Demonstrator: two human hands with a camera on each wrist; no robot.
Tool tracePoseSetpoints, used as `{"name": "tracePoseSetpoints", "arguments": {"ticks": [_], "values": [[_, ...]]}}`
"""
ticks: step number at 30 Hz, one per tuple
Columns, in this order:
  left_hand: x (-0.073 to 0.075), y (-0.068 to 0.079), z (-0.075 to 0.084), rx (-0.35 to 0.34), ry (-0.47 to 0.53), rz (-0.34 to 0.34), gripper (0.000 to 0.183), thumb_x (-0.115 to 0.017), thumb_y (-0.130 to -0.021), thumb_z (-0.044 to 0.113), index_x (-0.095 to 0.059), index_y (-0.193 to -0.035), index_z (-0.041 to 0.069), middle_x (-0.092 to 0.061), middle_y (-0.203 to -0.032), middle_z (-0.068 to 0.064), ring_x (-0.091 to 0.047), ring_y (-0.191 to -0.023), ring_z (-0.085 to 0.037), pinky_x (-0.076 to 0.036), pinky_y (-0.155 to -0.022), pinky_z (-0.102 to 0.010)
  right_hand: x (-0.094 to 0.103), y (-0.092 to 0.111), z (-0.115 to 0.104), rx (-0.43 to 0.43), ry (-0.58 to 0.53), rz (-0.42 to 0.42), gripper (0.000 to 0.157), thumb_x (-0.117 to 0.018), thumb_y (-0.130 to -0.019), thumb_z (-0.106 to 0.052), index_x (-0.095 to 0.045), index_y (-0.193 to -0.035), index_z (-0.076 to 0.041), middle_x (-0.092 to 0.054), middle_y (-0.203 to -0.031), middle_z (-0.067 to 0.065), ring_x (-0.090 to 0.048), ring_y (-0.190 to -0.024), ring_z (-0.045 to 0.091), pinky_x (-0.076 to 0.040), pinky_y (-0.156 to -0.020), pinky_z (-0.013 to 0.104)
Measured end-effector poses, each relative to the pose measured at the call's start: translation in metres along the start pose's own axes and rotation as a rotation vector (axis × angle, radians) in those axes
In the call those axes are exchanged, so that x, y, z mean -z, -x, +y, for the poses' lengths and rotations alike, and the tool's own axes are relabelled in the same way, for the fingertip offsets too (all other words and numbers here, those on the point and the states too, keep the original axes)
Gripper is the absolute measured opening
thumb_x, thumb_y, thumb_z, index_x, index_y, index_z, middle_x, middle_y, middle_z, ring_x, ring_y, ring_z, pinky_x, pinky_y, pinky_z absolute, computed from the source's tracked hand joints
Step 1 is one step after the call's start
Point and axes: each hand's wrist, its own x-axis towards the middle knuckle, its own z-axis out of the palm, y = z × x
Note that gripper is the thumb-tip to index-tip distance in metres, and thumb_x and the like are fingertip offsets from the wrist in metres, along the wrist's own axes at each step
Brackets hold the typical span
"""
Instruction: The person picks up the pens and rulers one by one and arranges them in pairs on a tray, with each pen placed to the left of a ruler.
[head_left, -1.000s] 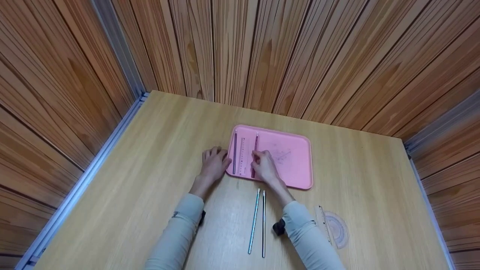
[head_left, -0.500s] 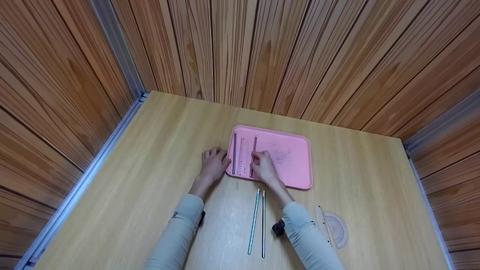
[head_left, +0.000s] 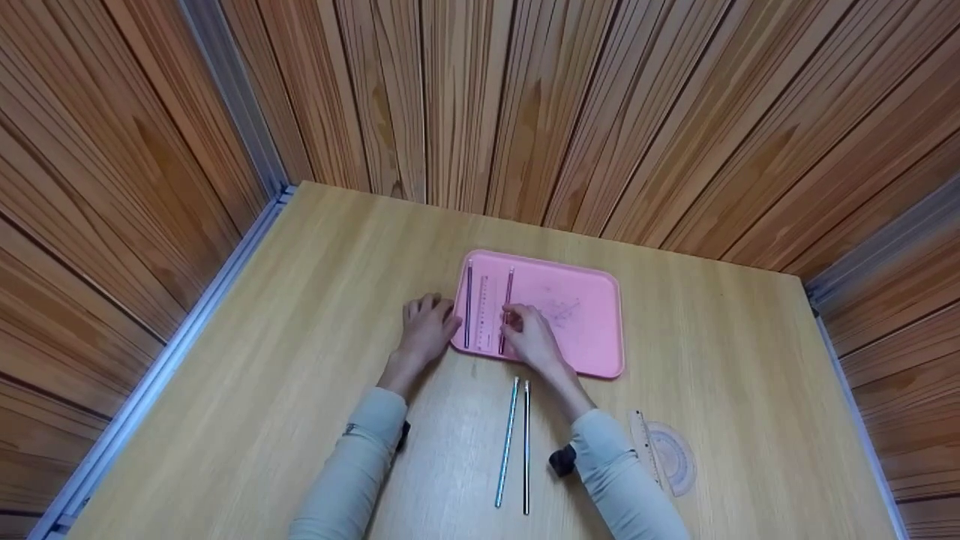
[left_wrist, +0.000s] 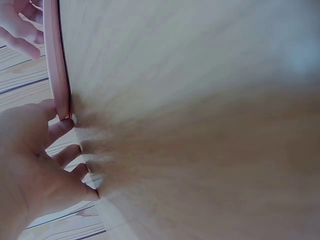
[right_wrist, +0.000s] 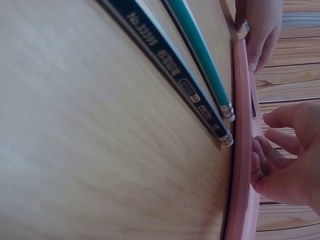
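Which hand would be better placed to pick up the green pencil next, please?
Probably the right hand: it is closer to the green pencil, which lies on the table. The left hand is farther away and pinches the rim of the pink tray.

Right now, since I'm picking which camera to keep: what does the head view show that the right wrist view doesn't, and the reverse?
Only head: the protractor and the ruler in the tray.
Only right wrist: lettering plain on the dark pencil.
Both: that pencil, the teal pencil, pink tray, left hand and right hand.
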Motion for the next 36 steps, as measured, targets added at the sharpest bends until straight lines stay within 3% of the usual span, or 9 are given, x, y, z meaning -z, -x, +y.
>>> {"name": "tracePoseSetpoints", "arguments": {"ticks": [10,19,36], "values": [[0.001,0.0,0.001,-0.005,-0.011,0.004,0.042,-0.052,-0.103,0.035,-0.057,-0.139,0.014,-0.041,-0.151,-0.014,-0.031,-0.137,-0.036,-0.02,-0.115,-0.05,0.01,0.012,-0.005,0.027,-0.017,0.007,0.036,-0.064,-0.09,-0.004,-0.063,-0.125,0.003,-0.069,-0.107,0.017,-0.068,-0.096,0.03,-0.053,-0.092,0.044],[0.0,0.0,0.001,0.001,0.005,0.006,0.042,-0.051,-0.103,0.035,-0.057,-0.138,0.014,-0.041,-0.151,-0.014,-0.031,-0.137,-0.036,-0.02,-0.115,-0.05,0.019,0.026,-0.009,-0.015,0.006,-0.049,0.038,-0.065,-0.094,-0.011,-0.062,-0.13,-0.002,-0.068,-0.111,0.014,-0.067,-0.1,0.028,-0.052,-0.093,0.043],[0.0,0.001,0.001,-0.004,-0.017,-0.002,0.042,-0.051,-0.103,0.034,-0.056,-0.14,0.013,-0.04,-0.152,-0.015,-0.029,-0.138,-0.036,-0.019,-0.116,-0.05,0.034,0.056,-0.006,-0.042,0.008,-0.036,0.037,-0.068,-0.093,-0.014,-0.063,-0.128,-0.007,-0.067,-0.111,0.01,-0.065,-0.096,0.022,-0.054,-0.086,0.039]]}}
